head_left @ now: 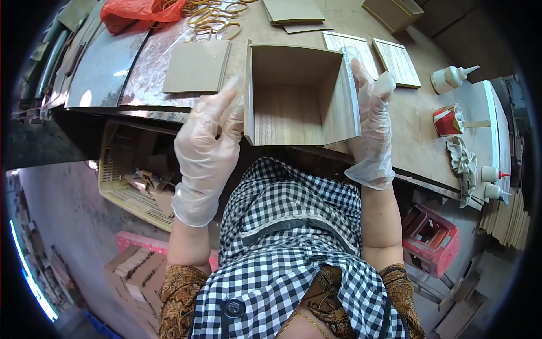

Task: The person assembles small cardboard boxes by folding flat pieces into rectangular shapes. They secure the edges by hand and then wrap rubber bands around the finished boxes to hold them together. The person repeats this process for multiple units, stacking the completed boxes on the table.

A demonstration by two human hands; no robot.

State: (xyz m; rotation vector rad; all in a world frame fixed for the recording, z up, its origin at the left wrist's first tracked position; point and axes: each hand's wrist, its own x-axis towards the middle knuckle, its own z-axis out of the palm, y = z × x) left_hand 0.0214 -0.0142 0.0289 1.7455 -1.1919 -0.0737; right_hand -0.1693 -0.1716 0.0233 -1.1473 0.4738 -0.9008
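Observation:
An open-fronted wooden box [288, 116], pale with visible grain on its inner bottom and right wall, stands at the table's near edge with its opening toward me. My left hand [209, 127], in a thin translucent glove, is at the box's left wall with its fingers curled and slightly blurred. On the other side my right hand [372, 113], gloved too, is pressed against the outer face of the right wall. The thumb points up, and part of the fingers is hidden behind that wall. Between them the two hands grip the box.
Left of the box lies a brown square board [196, 66], near rubber bands [214, 20] and a red plastic bag [141, 14]. Wood-grained panels [397, 62], a glue bottle [450, 78], a red tub [447, 120] and a rag [463, 164] are on the right. Below stands a yellow crate [135, 198].

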